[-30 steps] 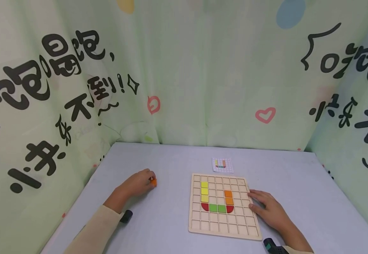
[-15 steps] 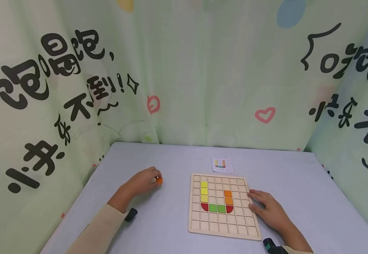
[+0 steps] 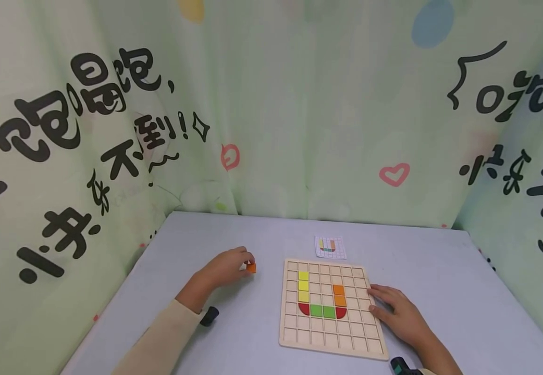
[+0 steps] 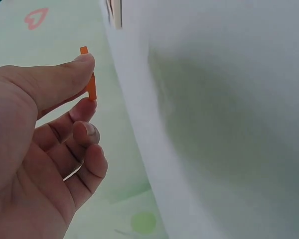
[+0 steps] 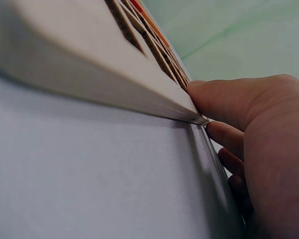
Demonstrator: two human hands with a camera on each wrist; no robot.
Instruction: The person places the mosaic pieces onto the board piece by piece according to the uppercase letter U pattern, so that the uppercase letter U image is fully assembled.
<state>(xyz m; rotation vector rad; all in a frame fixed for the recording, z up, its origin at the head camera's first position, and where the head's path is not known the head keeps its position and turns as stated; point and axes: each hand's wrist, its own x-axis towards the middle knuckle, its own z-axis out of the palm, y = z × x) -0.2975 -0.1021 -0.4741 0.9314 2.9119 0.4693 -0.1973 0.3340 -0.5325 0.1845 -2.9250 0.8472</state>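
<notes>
In the head view my left hand (image 3: pixel 227 267) is over the table left of the board, pinching a small orange tile (image 3: pixel 251 267). The left wrist view shows this thin tile (image 4: pixel 92 87) edge-on between thumb and forefinger, the other fingers loosely bent. The wooden grid board (image 3: pixel 328 352) lies flat, bearing a U of coloured tiles: yellow tiles (image 3: pixel 303 285) on the left, red corner tiles (image 3: pixel 304 309), green tiles (image 3: pixel 322 311) along the bottom and orange tiles (image 3: pixel 339 296) on the right. My right hand (image 3: pixel 400 314) rests at the board's right edge, thumb (image 5: pixel 214 99) touching its rim.
A small pattern card (image 3: pixel 330 247) with a matching coloured U lies just behind the board. Printed curtains (image 3: pixel 271 130) enclose the white table (image 3: pixel 234 333) at the back and sides. A dark wrist device (image 3: pixel 404 366) sits at my right wrist.
My left hand has moved right toward the board, carrying the orange tile. The right hand stays at the board's edge, and the tiles on the board are unchanged. The head view has shifted slightly.
</notes>
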